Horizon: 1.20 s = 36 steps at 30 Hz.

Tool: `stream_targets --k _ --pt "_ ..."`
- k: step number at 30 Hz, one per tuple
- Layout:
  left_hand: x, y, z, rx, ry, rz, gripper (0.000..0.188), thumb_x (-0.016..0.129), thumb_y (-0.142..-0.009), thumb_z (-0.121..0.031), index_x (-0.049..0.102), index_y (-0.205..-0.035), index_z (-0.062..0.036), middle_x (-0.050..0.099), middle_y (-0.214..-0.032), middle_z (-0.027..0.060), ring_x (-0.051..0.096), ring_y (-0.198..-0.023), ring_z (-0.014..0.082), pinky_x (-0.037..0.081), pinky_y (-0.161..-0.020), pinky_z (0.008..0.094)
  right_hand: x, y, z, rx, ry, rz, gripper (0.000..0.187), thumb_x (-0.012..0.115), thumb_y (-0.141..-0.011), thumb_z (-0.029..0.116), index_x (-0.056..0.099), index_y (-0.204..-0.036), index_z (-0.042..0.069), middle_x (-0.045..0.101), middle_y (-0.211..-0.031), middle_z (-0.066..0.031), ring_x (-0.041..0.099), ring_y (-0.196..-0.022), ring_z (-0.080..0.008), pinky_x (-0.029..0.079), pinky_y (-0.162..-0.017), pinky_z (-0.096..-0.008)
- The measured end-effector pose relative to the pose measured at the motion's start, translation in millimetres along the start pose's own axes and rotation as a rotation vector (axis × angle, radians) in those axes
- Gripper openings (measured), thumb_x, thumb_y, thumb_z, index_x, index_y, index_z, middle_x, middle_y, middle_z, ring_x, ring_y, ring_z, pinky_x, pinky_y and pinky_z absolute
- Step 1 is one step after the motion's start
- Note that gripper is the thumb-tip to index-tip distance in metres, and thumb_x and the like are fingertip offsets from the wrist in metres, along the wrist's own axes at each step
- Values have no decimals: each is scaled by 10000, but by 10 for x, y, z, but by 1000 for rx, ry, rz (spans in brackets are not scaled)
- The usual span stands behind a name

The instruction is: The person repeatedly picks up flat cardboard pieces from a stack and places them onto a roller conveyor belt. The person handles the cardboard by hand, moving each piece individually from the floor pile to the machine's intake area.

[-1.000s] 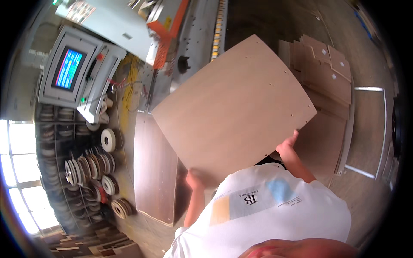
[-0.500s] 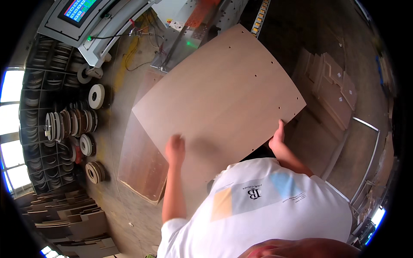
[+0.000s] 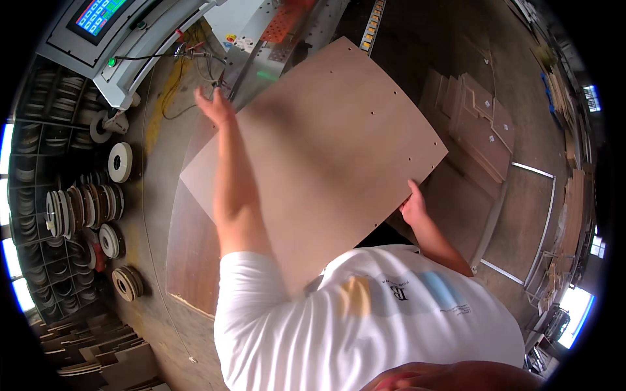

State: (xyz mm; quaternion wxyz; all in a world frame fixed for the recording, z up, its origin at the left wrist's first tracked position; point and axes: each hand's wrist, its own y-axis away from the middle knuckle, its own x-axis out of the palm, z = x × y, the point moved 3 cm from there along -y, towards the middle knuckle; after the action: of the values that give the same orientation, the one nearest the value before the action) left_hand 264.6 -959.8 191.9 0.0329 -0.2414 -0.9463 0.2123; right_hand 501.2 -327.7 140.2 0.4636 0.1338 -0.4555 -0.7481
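A large light-brown wooden panel (image 3: pixel 326 143) lies tilted across the middle, with small drilled holes along its far and right edges. My right hand (image 3: pixel 413 205) grips its near right edge, thumb on top and the other fingers hidden underneath. My left arm reaches across the panel's left part. At its end my left hand (image 3: pixel 214 107) is open, fingers apart, by the panel's far left edge and just short of the machine; nothing is in it. Under the panel's left corner, a darker brown board (image 3: pixel 192 260) partly shows.
A grey machine with a control screen (image 3: pixel 98 16) stands at the far left. Rolls of edge banding (image 3: pixel 85 208) sit by a rack on the left. Stacked brown panels (image 3: pixel 479 124) lie to the right, beside a white floor frame (image 3: pixel 502 270). A cable crosses the floor.
My left hand has moved from the panel's near left edge forward, over to its far left edge. My right hand keeps its grip. The view has shifted slightly, and the panel has barely moved.
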Motion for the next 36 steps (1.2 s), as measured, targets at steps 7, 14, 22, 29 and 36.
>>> stream_targets --k 7,14,22,29,36 --pt "-1848 1238 -705 197 -462 380 470 668 -899 -3 586 -1361 -28 576 -1451 204 514 -1369 396 414 -1141 475 24 121 102 -126 424 86 504 702 -972 437 613 -1284 51 699 -1194 -86 698 -1052 -217 585 -833 -398" --pt "-3355 3373 -1667 -19 -876 290 489 684 -950 -108 539 -1407 -9 545 -1485 198 488 -1375 416 386 -1154 502 14 -21 418 -197 891 85 548 650 -969 581 709 -1080 47 738 -916 -60 704 -747 -174 578 -701 -349" --pt "-3847 5086 -1545 -923 -569 436 427 514 -1077 -392 661 -1134 4 687 -1076 200 652 -975 339 511 -850 488 281 -480 865 -232 983 124 597 661 -936 628 734 -991 38 738 -853 -62 696 -687 -169 574 -644 -338" --pt "-3307 5417 -1667 -1129 -163 291 420 549 -1094 -400 657 -1053 4 641 -869 -7 535 -782 81 448 -683 285 865 -984 1335 -174 911 277 492 730 -915 535 690 -1052 65 714 -918 -47 684 -720 -178 567 -674 -364" --pt "-2393 5262 -2225 -1058 -163 105 480 560 -1068 -466 668 -968 -9 636 -848 22 533 -765 118 451 -694 322 1136 -1235 1615 -110 578 415 522 745 -940 421 632 -1272 34 678 -1223 -112 684 -1017 -233 565 -927 -392"
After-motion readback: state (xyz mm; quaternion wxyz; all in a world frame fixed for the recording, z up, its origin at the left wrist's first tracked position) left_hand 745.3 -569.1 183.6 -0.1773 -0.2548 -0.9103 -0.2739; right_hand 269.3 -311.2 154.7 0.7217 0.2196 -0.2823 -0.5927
